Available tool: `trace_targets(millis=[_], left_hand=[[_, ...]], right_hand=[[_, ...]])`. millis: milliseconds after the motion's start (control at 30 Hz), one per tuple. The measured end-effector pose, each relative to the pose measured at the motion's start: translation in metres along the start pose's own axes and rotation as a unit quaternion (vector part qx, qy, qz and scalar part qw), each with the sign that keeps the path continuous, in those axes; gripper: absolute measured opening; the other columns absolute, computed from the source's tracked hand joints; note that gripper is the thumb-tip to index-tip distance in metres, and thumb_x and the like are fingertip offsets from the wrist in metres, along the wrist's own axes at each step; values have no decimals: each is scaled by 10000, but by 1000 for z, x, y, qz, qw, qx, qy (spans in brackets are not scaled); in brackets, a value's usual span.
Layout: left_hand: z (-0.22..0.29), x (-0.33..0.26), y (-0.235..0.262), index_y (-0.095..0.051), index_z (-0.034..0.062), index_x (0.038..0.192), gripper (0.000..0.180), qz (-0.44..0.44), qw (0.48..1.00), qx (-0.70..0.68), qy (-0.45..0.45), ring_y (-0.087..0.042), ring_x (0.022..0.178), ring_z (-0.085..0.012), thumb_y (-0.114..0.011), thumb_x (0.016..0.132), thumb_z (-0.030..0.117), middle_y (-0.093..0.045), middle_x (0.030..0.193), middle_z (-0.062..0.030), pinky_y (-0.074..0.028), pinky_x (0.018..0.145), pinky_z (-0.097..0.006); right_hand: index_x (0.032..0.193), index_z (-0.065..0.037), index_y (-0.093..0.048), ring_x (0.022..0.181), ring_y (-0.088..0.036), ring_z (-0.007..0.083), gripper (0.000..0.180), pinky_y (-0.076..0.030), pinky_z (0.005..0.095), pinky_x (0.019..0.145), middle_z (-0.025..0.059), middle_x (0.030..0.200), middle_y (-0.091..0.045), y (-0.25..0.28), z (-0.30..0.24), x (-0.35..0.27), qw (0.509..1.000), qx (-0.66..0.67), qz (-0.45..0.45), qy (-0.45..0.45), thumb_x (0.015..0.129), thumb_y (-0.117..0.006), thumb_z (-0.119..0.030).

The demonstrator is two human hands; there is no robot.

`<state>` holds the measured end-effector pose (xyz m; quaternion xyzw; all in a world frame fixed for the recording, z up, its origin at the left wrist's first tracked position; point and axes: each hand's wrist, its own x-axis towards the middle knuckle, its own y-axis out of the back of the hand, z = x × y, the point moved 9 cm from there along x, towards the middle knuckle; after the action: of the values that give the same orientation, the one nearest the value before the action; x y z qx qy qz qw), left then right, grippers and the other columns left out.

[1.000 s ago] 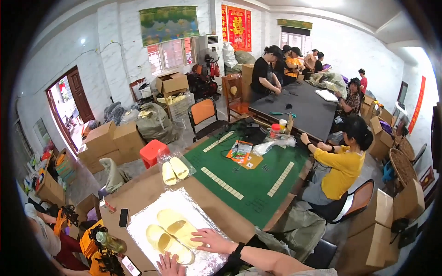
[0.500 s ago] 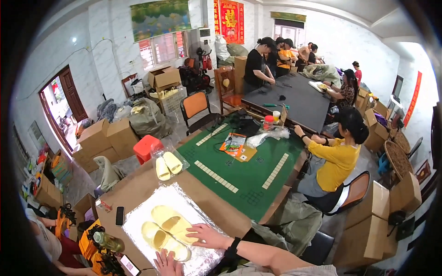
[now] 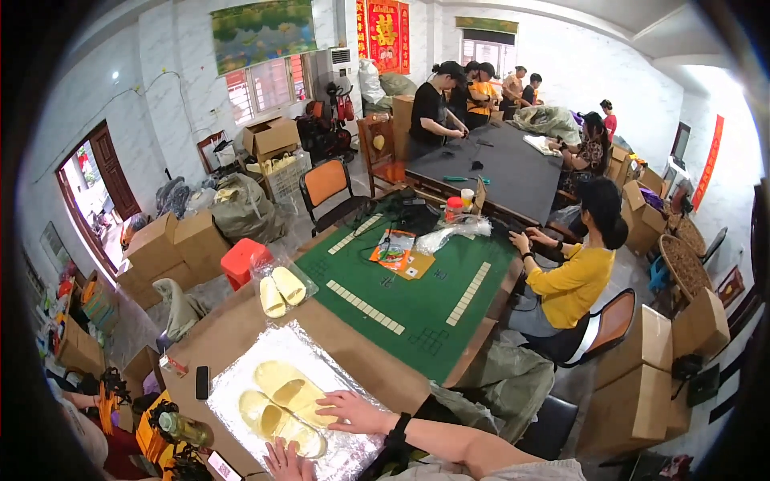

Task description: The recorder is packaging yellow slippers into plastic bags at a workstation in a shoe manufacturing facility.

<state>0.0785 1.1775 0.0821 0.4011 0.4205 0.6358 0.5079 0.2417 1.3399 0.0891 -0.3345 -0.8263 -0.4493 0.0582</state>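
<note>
A pair of pale yellow slide slippers lies on a shiny silver foil sheet at the near edge of the table. The farther slipper and the nearer slipper rest side by side, toes to the right. My right hand lies over the toe end of the farther one, fingers spread and touching it. At the lower edge, my left hand rests with outstretched fingers beside the nearer slipper. Neither hand grips anything. A dark band circles my right wrist.
Beyond the foil are a clear-bagged slipper pair and a green game mat with tile rows. A black phone and a bottle lie left. A person in yellow sits at right. Cartons stand behind.
The whole view has shifted slightly, so things sit a little further left. My hands and the slippers keep nearly the same places relative to each other.
</note>
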Motion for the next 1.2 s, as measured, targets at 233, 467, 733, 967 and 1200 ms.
trace_targets(millis=[233, 467, 733, 967, 1200], left_hand=[[4, 0, 5, -438, 127, 1488, 552, -3, 1000, -16, 2, -175, 1497, -435, -520, 976, 319, -270, 1617, -180, -148, 1180, -616], [8, 2, 11, -445, 129, 1484, 542, -7, 1000, -21, 8, -194, 1491, -437, -512, 978, 311, -273, 1615, -182, -158, 1173, -624], [0, 0, 3, -447, 133, 1483, 534, 3, 999, -25, 23, -195, 1492, -435, -511, 979, 300, -297, 1602, -188, -144, 1177, -624], [10, 2, 13, -449, 145, 1482, 534, -10, 999, -41, 20, -193, 1493, -433, -519, 977, 306, -305, 1601, -180, -138, 1183, -616], [6, -1, 10, -429, 150, 1496, 566, 5, 1000, -28, 12, -167, 1505, -425, -537, 953, 266, -285, 1615, -165, -133, 1187, -612]], right_hand=[[1357, -165, -589, 1376, -388, 310, 447, -330, 438, 1126, 47, 1463, -492, -8, 4, 0, 1000, 1, -21, -6, 967, -619, -382], [1350, -171, -596, 1377, -393, 306, 440, -324, 453, 1125, 44, 1461, -507, -8, 7, 0, 999, 24, -20, -14, 967, -615, -388], [1337, -154, -593, 1358, -418, 305, 433, -360, 453, 1109, 55, 1451, -519, -4, 2, 1, 1000, 10, -12, -5, 966, -614, -375], [1339, -158, -594, 1355, -419, 305, 443, -368, 442, 1103, 53, 1461, -508, -6, 6, 0, 1000, -13, -11, -1, 964, -616, -393], [1366, -153, -580, 1370, -393, 311, 447, -322, 449, 1134, 55, 1476, -484, -9, 5, 0, 1000, 14, -21, 2, 973, -620, -363]])
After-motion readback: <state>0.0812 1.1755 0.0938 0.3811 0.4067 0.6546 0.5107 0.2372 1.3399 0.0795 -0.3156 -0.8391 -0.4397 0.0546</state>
